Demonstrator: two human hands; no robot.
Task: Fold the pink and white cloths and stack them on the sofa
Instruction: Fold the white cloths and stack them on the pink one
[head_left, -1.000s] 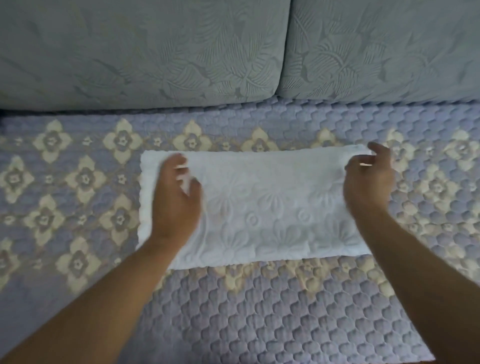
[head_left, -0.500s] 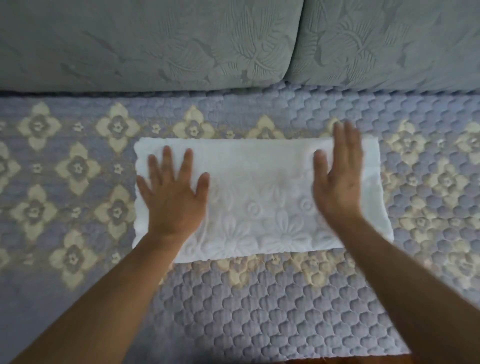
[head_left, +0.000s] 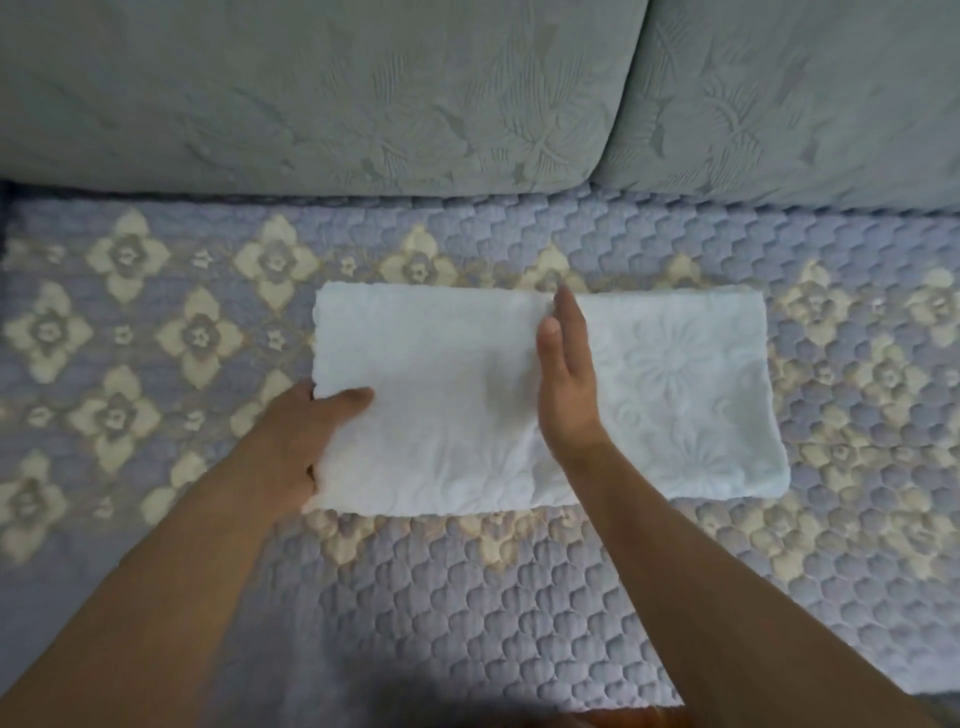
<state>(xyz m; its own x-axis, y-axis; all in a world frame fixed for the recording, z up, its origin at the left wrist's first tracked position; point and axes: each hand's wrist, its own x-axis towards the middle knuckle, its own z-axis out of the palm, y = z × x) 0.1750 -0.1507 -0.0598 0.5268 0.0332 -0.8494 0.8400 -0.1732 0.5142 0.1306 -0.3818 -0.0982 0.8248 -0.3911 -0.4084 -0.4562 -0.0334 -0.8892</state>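
Note:
The white cloth (head_left: 675, 395), embossed with flowers, lies folded into a long rectangle on the sofa seat (head_left: 467, 597). My left hand (head_left: 306, 436) grips its left edge, thumb on top and fingers underneath, and that end is lifted slightly. My right hand (head_left: 566, 379) stands on edge across the middle of the cloth, fingers straight, pressing a line there. No pink cloth is in view.
The seat wears a lilac quilted cover with cream flower motifs (head_left: 197, 338) to the left and along the back. Two grey-green back cushions (head_left: 311, 93) rise behind. The seat's front edge runs along the bottom right.
Both hands lay flat on the cloth before. Now my left hand has slid to the left edge and taken hold of it, and my right hand has moved to the middle, turned on edge.

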